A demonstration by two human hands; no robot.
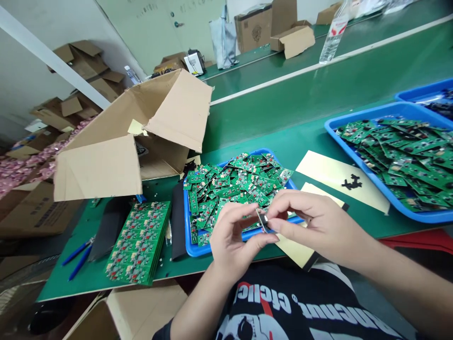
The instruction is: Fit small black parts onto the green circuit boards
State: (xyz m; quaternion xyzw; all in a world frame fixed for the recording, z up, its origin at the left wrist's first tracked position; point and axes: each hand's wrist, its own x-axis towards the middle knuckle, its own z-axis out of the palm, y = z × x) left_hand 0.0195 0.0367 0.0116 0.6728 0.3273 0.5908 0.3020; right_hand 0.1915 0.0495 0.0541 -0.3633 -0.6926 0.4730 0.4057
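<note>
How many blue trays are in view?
3: the middle tray, heaped with green boards; the larger right tray, also holding boards; a third tray behind it, cut off at the frame edge. More may lie out of view.

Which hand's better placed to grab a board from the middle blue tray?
Left, probably. The left hand sits over the blue tray of small circuit boards; the right hand is mostly beyond its edge, over the yellow sheet. Both pinch the small part.
</note>
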